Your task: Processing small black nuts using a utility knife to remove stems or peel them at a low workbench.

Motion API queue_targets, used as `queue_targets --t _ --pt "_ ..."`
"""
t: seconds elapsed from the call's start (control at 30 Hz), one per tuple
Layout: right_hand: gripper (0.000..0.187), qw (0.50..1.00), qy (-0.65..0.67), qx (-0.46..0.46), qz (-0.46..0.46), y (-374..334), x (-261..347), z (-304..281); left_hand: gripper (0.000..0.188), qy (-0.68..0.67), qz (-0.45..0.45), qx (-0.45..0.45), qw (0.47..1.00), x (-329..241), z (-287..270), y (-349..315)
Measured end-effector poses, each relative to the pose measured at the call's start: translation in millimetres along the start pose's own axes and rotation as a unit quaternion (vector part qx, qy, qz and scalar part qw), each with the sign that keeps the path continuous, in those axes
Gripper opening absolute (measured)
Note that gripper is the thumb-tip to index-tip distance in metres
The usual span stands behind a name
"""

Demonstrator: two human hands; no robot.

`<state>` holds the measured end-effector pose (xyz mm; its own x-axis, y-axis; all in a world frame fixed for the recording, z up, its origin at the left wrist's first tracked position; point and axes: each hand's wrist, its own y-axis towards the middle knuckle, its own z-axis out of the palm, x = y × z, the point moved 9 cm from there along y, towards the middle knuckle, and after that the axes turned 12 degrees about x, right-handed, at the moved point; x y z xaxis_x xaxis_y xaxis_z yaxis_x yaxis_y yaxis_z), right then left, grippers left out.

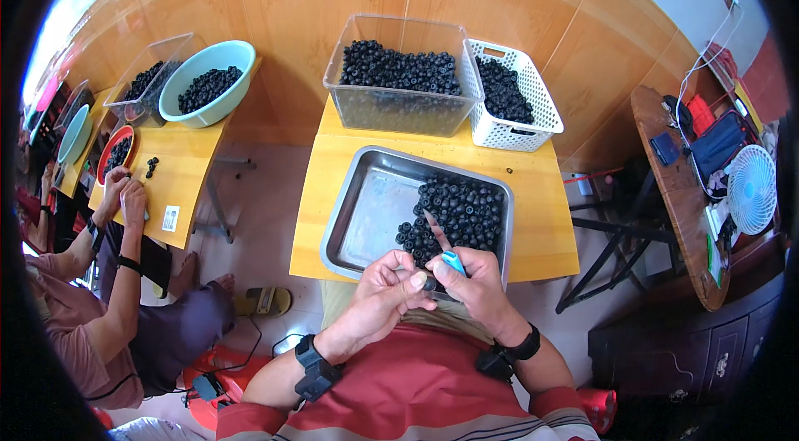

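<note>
My left hand (387, 287) pinches a small round black part (429, 283) between thumb and fingers, just over the near edge of the metal tray (370, 220). My right hand (478, 287) is closed around a small knife with a blue handle (453, 262). The blade points up and away, over the heap, and the right thumb rests close to the pinched part. Inside the tray, many small black ring-like parts (466, 208) lie heaped toward the right, while bare metal shows at the left.
Behind the tray stand a clear plastic bin (399, 118) and a white perforated basket (514, 138), both holding black parts. At left, a co-worker's hands (121, 191) work by a red bowl (106, 170) and a pale green basin (237, 96). A fan (751, 190) stands at right.
</note>
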<state>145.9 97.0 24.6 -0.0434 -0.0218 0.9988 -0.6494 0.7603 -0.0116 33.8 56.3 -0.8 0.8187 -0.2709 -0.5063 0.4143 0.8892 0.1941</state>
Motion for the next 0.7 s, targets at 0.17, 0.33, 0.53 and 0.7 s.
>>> queue_targets --t 0.17,0.33,0.53,0.7 --pt "0.026 0.992 -0.096 0.028 -0.080 0.6 32.6 12.8 0.009 0.029 0.004 -0.037 0.999 -4.1 -2.0 2.3" --pt "0.023 0.976 -0.188 0.014 -0.112 2.5 34.2 8.0 0.005 0.034 -0.019 -0.082 0.996 -0.1 -10.5 0.2" --pt "0.027 0.927 -0.281 -0.234 -0.079 22.6 75.6 -87.4 0.008 0.157 0.011 -0.137 0.978 -10.0 -25.5 -9.3" --pt "0.034 0.875 -0.299 -0.348 -0.157 79.6 94.3 -197.7 0.008 0.331 0.056 -0.118 0.935 -19.3 -24.8 -10.6"
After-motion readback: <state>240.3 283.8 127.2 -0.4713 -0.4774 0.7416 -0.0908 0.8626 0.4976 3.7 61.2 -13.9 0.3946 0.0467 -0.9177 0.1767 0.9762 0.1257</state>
